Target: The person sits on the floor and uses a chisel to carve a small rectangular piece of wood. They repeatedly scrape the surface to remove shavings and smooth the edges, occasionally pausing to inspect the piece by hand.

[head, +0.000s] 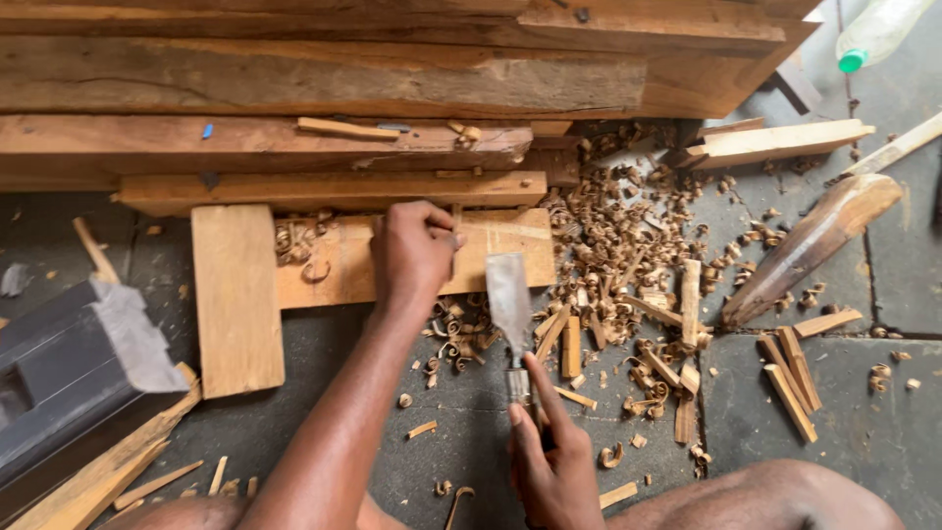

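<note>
My left hand [412, 250] is closed around a thin pencil-like stick and rests on a flat wooden board [510, 245] lying on the floor. My right hand [551, 456] grips the handle of a wide flat chisel [509, 304], its blade pointing up toward the board's lower edge, index finger stretched along the handle. A second board [235, 294] lies crosswise at the left end of the first one.
Long timber planks [324, 79] are stacked beyond the board. Wood shavings and offcuts [628, 275] litter the dark floor at right. A curved wooden piece [810, 245] lies further right, a plastic bottle [873, 34] at top right, a dark box [59, 383] at left.
</note>
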